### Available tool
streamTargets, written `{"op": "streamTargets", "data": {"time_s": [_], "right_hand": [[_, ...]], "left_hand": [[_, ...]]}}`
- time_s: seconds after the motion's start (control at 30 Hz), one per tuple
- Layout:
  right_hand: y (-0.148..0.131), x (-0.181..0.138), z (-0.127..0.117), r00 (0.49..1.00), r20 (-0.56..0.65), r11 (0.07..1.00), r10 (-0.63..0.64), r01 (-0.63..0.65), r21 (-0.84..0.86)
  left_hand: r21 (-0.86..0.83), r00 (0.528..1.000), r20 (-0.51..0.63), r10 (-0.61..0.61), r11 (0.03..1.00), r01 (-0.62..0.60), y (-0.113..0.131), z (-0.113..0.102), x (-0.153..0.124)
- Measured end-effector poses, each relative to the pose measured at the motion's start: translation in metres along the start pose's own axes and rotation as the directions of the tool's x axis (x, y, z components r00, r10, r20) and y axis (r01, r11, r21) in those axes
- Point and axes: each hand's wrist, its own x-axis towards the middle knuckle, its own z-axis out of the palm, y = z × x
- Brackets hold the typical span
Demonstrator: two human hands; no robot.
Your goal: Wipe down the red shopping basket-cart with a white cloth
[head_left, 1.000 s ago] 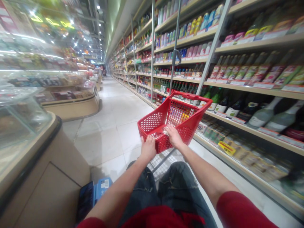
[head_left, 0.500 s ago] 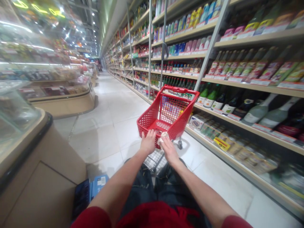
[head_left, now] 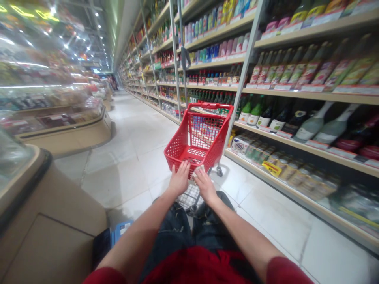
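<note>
A red plastic basket cart [head_left: 197, 146] on wheels stands in a store aisle just ahead of my knees. My left hand [head_left: 178, 180] lies on its near rim with the fingers stretched forward over the edge. My right hand [head_left: 204, 186] sits right beside it on the same rim, fingers curled around a small pale thing [head_left: 199, 170] that I cannot make out. A few packaged goods show through the mesh of the basket. I wear dark jeans and red sleeves.
Long shelves [head_left: 296, 94] of bottles, jars and cans run along the right. A curved beige counter [head_left: 44, 221] with glass display cases stands close on the left, with a blue box [head_left: 120, 230] at its foot. The white tiled aisle [head_left: 133, 130] stretches ahead.
The cart has swung from pointing at the right shelves to pointing down the aisle. My hands have come closer together on the rim, and my left fingers have gone from gripping to lying flat.
</note>
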Motion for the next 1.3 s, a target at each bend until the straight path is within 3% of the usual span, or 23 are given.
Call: {"op": "streamTargets", "data": {"time_s": [0.1, 0.2, 0.33, 0.4, 0.6, 0.67, 0.77, 0.87, 1.0, 1.13, 1.3], "right_hand": [[0.004, -0.020, 0.011, 0.996, 0.089, 1.000, 0.017, -0.015, -0.017], [-0.001, -0.026, 0.007, 0.996, 0.092, 1.000, -0.020, 0.021, -0.015], [-0.013, 0.002, -0.005, 0.994, -0.014, 0.994, -0.107, 0.107, 0.006], [-0.014, 0.014, -0.003, 0.993, 0.003, 0.993, -0.115, 0.115, -0.004], [-0.010, -0.002, 0.016, 0.974, 0.219, 0.998, -0.055, 0.059, -0.011], [-0.012, -0.005, 0.010, 0.980, 0.187, 0.998, -0.062, 0.065, -0.011], [-0.014, 0.006, -0.008, 0.998, 0.034, 0.998, -0.060, 0.060, -0.023], [-0.010, 0.024, -0.020, 0.998, -0.067, 0.998, 0.008, -0.012, -0.057], [-0.001, 0.032, -0.015, 0.996, -0.020, 0.994, 0.082, -0.083, -0.067], [0.012, 0.027, -0.011, 0.998, 0.017, 0.996, 0.058, -0.056, -0.067], [0.034, 0.023, -0.024, 1.000, 0.004, 0.996, 0.026, -0.026, -0.084]], "left_hand": [[0.031, 1.000, -0.007, 0.030, 0.999, -0.030, -0.003, 0.010, -0.010], [0.025, 1.000, 0.025, 0.010, 1.000, -0.011, -0.006, 0.023, -0.021], [0.009, 0.993, 0.078, -0.085, 0.996, 0.085, -0.009, 0.034, -0.031], [0.003, 0.990, 0.091, -0.109, 0.994, 0.109, -0.010, 0.035, -0.033], [-0.017, 0.988, 0.073, -0.133, 0.991, 0.135, -0.016, 0.025, -0.028], [-0.031, 0.985, 0.043, -0.164, 0.986, 0.166, -0.022, 0.017, -0.019], [-0.044, 0.983, 0.014, -0.185, 0.982, 0.185, -0.037, 0.000, 0.001], [-0.059, 0.983, 0.104, -0.152, 0.986, 0.158, -0.051, -0.015, 0.022], [-0.056, 0.977, 0.176, -0.118, 0.990, 0.130, -0.056, -0.026, 0.033], [-0.053, 0.978, 0.152, -0.141, 0.987, 0.151, -0.046, -0.025, 0.027], [-0.069, 0.989, 0.094, -0.112, 0.990, 0.119, -0.035, -0.019, 0.022]]}}
